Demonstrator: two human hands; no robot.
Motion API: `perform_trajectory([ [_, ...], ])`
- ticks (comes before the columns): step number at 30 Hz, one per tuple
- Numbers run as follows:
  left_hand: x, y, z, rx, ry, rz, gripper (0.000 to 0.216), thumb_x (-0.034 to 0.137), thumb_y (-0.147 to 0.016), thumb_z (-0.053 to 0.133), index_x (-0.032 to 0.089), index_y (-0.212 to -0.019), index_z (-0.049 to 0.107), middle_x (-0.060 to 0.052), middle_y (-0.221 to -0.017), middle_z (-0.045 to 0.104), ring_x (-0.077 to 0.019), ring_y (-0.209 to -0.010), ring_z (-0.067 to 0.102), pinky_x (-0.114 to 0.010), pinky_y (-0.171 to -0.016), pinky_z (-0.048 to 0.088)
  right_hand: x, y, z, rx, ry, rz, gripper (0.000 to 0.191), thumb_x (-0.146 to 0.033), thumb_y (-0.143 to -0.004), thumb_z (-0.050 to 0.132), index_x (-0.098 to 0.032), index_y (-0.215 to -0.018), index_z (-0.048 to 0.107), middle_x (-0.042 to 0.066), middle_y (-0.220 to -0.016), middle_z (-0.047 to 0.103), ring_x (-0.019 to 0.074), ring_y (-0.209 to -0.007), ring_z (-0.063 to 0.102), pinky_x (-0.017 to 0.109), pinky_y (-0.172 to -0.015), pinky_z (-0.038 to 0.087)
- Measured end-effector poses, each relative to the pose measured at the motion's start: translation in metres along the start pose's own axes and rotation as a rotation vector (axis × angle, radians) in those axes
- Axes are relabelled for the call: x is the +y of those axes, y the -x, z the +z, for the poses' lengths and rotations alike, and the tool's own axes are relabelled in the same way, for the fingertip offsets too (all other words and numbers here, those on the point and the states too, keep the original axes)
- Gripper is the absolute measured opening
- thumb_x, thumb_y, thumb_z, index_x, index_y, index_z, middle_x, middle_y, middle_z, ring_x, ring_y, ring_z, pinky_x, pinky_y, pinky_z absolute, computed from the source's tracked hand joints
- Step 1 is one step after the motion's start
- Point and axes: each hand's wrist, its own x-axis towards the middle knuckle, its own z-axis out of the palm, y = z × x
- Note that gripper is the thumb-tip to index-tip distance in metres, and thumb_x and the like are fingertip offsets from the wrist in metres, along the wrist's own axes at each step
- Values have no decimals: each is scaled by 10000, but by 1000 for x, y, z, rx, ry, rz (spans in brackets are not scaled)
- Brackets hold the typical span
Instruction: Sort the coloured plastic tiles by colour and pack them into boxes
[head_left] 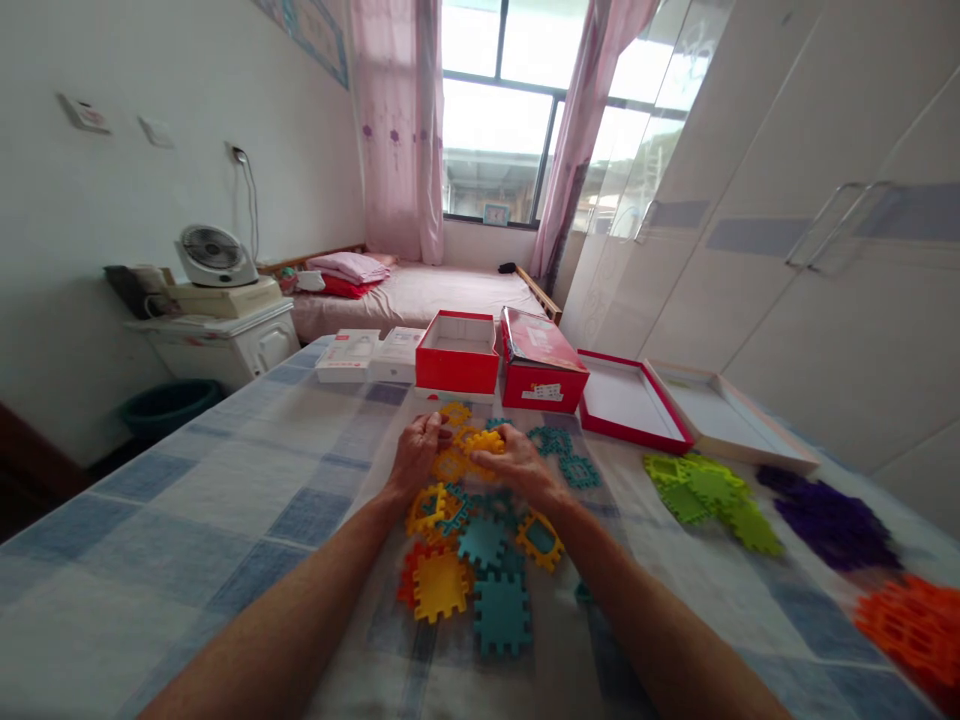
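Observation:
My left hand (417, 455) and my right hand (521, 462) meet over a heap of toothed plastic puzzle tiles on the checked tablecloth (225, 480). Both hands grip yellow-orange tiles (480, 441) between them, fingers curled around the edges. Below my wrists lie more tiles: a yellow tile (441, 586), a teal tile (501, 612) and several mixed ones. Teal frame tiles (564, 455) lie just right of my right hand.
Sorted piles sit to the right: green tiles (712, 497), purple tiles (825, 515), orange tiles (911, 620). Behind the heap stand an open red box (457, 352), a red lid (541, 370), a red tray (634, 405), a white tray (731, 415). Wardrobe on the right, bed beyond.

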Motion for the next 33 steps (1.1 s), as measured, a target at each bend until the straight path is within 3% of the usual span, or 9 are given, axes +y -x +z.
perform_trajectory([
  [5, 3, 2, 1, 4, 8, -5, 463, 561, -742, 493, 130, -852, 624, -82, -722, 674, -218, -709, 661, -347, -688, 519, -6, -6, 6, -32, 34, -54, 345, -367, -724, 611, -146, -981, 549, 31, -854, 606, 138, -706, 565, 254, -619, 458],
  [10, 4, 3, 0, -18, 21, -11, 498, 573, -777, 447, 122, -919, 607, -94, -792, 679, -212, -747, 666, -354, -732, 517, -19, -8, 24, -19, 520, -150, 382, -288, -677, 646, -141, -1025, 589, 116, -1110, 557, 228, -1020, 507, 326, -867, 409],
  [16, 3, 3, 1, 0, 56, -22, 570, 622, -747, 465, 107, -957, 589, -107, -856, 665, -217, -788, 657, -373, -760, 512, -29, -17, 26, -122, 768, -76, 540, -453, -690, 633, -150, -1132, 558, 151, -1200, 532, 311, -1130, 441, 412, -893, 372],
  [20, 0, 1, 2, 28, 66, -8, 598, 649, -753, 424, 114, -969, 582, -106, -896, 655, -216, -825, 643, -375, -769, 506, -33, -23, 24, -136, 785, -30, 624, -484, -640, 672, -130, -1143, 565, 184, -1185, 523, 338, -1115, 440, 431, -875, 372],
  [27, -2, 1, 2, 45, 69, -6, 596, 646, -775, 395, 117, -974, 582, -103, -860, 647, -212, -798, 642, -366, -737, 507, -34, -24, 21, -196, 747, -122, 445, -376, -670, 664, -183, -1067, 609, 98, -1153, 544, 212, -1029, 512, 276, -832, 397],
  [33, -1, 1, 0, 39, 50, -2, 618, 660, -773, 378, 114, -976, 584, -106, -849, 651, -236, -858, 643, -369, -740, 505, -40, -29, 23, -291, 762, -187, 328, -296, -651, 634, -160, -949, 647, 83, -932, 663, 218, -852, 601, 261, -684, 428],
])
